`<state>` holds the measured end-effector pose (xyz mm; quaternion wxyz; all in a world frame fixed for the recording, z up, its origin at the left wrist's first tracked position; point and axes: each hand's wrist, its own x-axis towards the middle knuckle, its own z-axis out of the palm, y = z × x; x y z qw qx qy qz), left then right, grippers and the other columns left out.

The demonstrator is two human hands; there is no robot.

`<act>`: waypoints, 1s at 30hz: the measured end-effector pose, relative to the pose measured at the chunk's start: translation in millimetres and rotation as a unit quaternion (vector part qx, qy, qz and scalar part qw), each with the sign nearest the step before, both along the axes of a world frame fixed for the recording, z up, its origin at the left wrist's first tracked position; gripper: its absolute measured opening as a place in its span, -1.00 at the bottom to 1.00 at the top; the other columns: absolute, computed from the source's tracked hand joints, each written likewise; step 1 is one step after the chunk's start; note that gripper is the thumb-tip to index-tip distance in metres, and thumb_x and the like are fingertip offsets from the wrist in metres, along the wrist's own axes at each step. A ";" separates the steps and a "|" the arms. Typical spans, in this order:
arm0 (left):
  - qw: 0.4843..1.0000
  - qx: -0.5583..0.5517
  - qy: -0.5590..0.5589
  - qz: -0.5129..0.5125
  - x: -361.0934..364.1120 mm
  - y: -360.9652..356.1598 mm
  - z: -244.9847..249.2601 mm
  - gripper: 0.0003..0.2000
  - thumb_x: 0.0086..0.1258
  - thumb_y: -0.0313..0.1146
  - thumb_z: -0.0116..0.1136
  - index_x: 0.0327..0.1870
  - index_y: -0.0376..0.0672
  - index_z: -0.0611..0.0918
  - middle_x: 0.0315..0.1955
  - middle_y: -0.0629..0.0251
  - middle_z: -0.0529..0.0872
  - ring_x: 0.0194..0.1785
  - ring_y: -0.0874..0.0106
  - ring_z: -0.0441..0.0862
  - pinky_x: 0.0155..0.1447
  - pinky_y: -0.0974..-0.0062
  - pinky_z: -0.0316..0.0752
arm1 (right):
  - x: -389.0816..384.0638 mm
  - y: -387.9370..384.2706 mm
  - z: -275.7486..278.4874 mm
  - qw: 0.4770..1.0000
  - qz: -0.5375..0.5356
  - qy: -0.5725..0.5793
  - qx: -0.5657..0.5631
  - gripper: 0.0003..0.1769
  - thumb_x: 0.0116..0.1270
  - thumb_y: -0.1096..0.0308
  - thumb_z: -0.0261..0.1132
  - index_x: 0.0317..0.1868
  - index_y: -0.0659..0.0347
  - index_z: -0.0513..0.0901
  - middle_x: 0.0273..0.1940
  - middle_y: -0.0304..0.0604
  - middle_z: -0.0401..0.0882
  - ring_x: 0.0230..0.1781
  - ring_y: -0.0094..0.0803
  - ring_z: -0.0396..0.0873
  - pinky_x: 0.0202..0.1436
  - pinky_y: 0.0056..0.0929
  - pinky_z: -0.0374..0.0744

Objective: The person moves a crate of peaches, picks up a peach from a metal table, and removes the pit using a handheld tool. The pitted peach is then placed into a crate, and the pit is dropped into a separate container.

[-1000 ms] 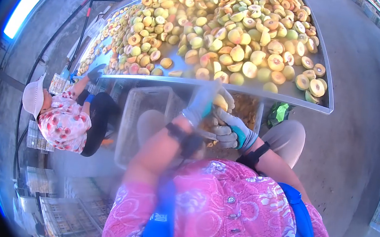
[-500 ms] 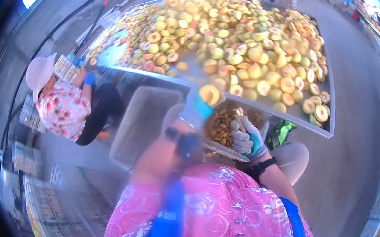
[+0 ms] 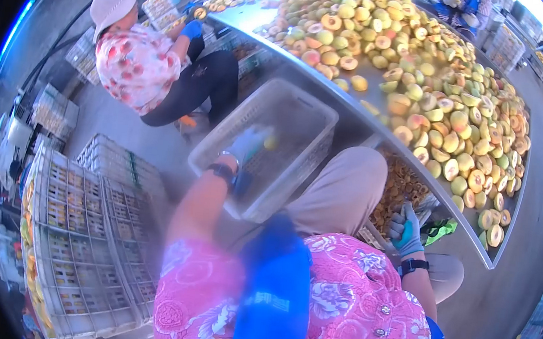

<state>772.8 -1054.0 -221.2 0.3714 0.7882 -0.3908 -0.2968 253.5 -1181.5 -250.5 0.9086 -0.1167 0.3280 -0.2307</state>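
Observation:
My left hand (image 3: 246, 144), in a grey and teal glove, is over a pale plastic crate (image 3: 300, 96) left of my knees. Motion smears it, but a yellowish peach half (image 3: 269, 143) shows at its fingertips. My right hand (image 3: 405, 230), gloved alike, is closed beside my right knee, at the edge of a bin of brown pits and scraps (image 3: 397, 186); what it grips, if anything, I cannot make out. Above both hands, many halved peaches (image 3: 448, 122) lie heaped on a metal-edged table (image 3: 390, 141).
At the left a person (image 3: 135, 66) in a pale cap and blue gloves sits by the table. Stacked crates (image 3: 79, 235) stand at the lower left. A green packet (image 3: 440, 231) lies beside the pit bin. Another person (image 3: 462, 7) is beyond the table.
My left hand has swung from the table edge with the peach half, left and down over the crate. My right hand stays closed by the pit bin. The view has turned left.

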 end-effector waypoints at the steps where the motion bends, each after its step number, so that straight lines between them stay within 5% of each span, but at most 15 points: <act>1: 0.997 0.063 -0.047 -0.025 -8.3 21.8 -4.9 -0.35 0.41 0.06 0.15 0.31 -0.32 0.43 0.17 0.17 0.59 0.25 0.36 0.50 0.29 0.42 0.39 | -1.4 -1.5 -3.8 1.000 0.007 0.006 0.004 -0.61 0.45 -0.17 0.10 -0.21 -0.01 0.47 -0.66 -0.53 0.08 -0.82 -0.69 -0.02 -0.81 -0.62 -0.07; 3: 0.979 0.150 0.074 -0.115 -40.3 63.2 -5.0 -0.25 0.34 0.09 0.21 0.37 -0.32 0.34 0.17 0.04 0.57 0.31 0.27 0.44 0.35 0.38 0.33 | -0.6 -1.3 -10.0 0.997 -0.022 0.071 -0.007 -0.63 0.50 -0.14 0.03 -0.29 -0.07 0.49 -0.68 -0.53 0.05 -0.84 -0.67 0.00 -0.84 -0.61 -0.05; 5: 0.960 0.187 -0.121 -0.167 -61.6 102.4 -40.9 -0.21 0.29 0.06 0.28 0.38 -0.33 0.30 0.17 -0.03 0.57 0.27 0.16 0.51 0.29 0.36 0.40 | 4.8 1.5 -8.2 0.993 -0.027 0.114 -0.007 -0.65 0.50 -0.12 0.03 -0.29 -0.09 0.47 -0.68 -0.53 0.04 -0.84 -0.66 0.00 -0.84 -0.61 -0.05; 7: 0.972 0.144 -0.094 -0.162 -75.9 131.3 -96.3 -0.37 0.31 -0.12 0.26 0.34 -0.21 0.38 0.08 -0.06 0.63 0.15 0.06 0.60 0.17 0.27 0.49 | 4.6 0.6 -10.7 0.989 -0.023 0.144 0.004 -0.66 0.48 -0.14 0.06 -0.29 -0.10 0.44 -0.69 -0.53 0.07 -0.84 -0.65 0.01 -0.83 -0.61 -0.03; 9: 0.976 0.129 -0.115 -0.132 -88.7 135.9 -101.9 -0.47 0.31 -0.20 0.22 0.29 -0.15 0.43 0.00 -0.06 0.66 0.07 0.02 0.62 0.10 0.22 0.52 | 7.8 1.2 -9.3 0.984 -0.011 0.177 -0.004 -0.65 0.47 -0.16 0.07 -0.29 -0.11 0.43 -0.69 -0.53 0.10 -0.84 -0.65 0.03 -0.83 -0.60 -0.02; 15: 0.985 0.057 -0.110 -0.122 -87.6 116.4 -86.8 -0.67 0.30 -0.36 0.12 0.10 -0.07 0.52 -0.26 -0.05 0.70 -0.13 -0.06 0.65 -0.07 0.08 0.54 | 20.3 4.9 0.9 0.961 0.012 0.274 -0.041 -0.56 0.43 -0.24 0.06 -0.16 -0.04 0.41 -0.67 -0.51 0.12 -0.82 -0.63 0.03 -0.76 -0.58 0.04; 18: 0.964 0.023 -0.206 -0.166 -83.8 100.2 -114.5 -0.67 0.29 -0.37 0.14 0.09 -0.06 0.51 -0.31 -0.03 0.69 -0.18 -0.04 0.66 -0.13 0.10 0.55 | 23.3 10.7 2.2 0.963 0.035 0.263 -0.040 -0.55 0.43 -0.23 0.07 -0.18 -0.01 0.42 -0.66 -0.45 0.16 -0.81 -0.59 0.06 -0.75 -0.57 0.06; 22: 0.957 0.011 -0.212 -0.200 -88.3 62.5 -113.3 -0.68 0.29 -0.35 0.16 0.08 -0.05 0.52 -0.31 -0.03 0.70 -0.18 -0.04 0.67 -0.12 0.11 0.55 | 28.3 13.2 6.4 0.961 0.032 0.273 -0.025 -0.54 0.44 -0.23 0.06 -0.18 0.02 0.43 -0.58 -0.39 0.27 -0.75 -0.55 0.14 -0.71 -0.55 0.13; 28: 0.967 -0.017 -0.040 -0.249 -86.8 -37.0 -117.9 -0.64 0.33 -0.25 0.19 0.15 -0.01 0.53 -0.17 0.02 0.72 -0.11 0.01 0.67 -0.02 0.18 0.56 | 38.6 16.4 27.5 0.937 0.019 0.344 -0.056 -0.56 0.44 -0.22 0.06 -0.16 0.01 0.40 -0.63 -0.45 0.23 -0.81 -0.64 0.07 -0.76 -0.60 0.07; 30: 0.913 -0.129 -0.099 -0.374 -86.8 -60.5 -93.0 -0.64 0.32 -0.23 0.24 0.12 -0.06 0.58 -0.10 0.10 0.72 -0.03 0.12 0.67 0.08 0.27 0.55 | 36.8 15.6 38.3 0.946 0.012 0.317 -0.060 -0.55 0.45 -0.21 0.06 -0.15 0.03 0.41 -0.62 -0.43 0.24 -0.81 -0.63 0.08 -0.77 -0.60 0.07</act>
